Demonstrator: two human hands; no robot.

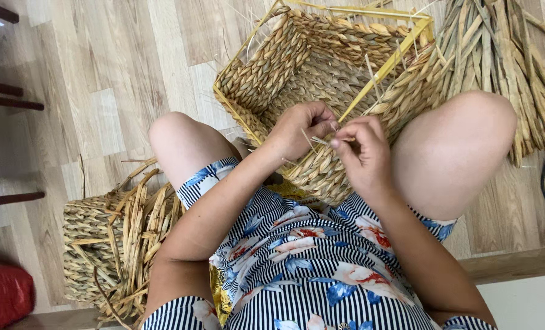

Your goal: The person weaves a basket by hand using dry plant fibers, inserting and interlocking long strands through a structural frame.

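Nearest to us is our lap, covered by a striped dress (297, 269) with blue and red flowers, and our two bare knees rising to either side of it. Between the knees we hold a square woven basket (321, 79), made of braided straw over a yellow frame; its near corner rests against our lap and its open mouth faces up toward us. Our left hand (300, 128) curls over the near rim of the basket, the fingers bent and gripping the braided edge. Our right hand (361, 150) sits just beside it, thumb and fingertips pressed together on a thin straw strand (322, 141) that runs across to the left hand's fingers. The two hands nearly touch above the rim.

On the wooden floor (119, 67), beside our left knee, lies a second woven basket (89, 250) with loose dry straw (141, 226) draped over it. Past our right knee, toward the far right corner of the floor, a bundle of dried reeds (505, 55) fans out. A dark cable (544, 183) curves along the floor's right edge. At the near left corner sits a red cushion (3, 293), and dark chair legs (9, 104) stand along the left edge.
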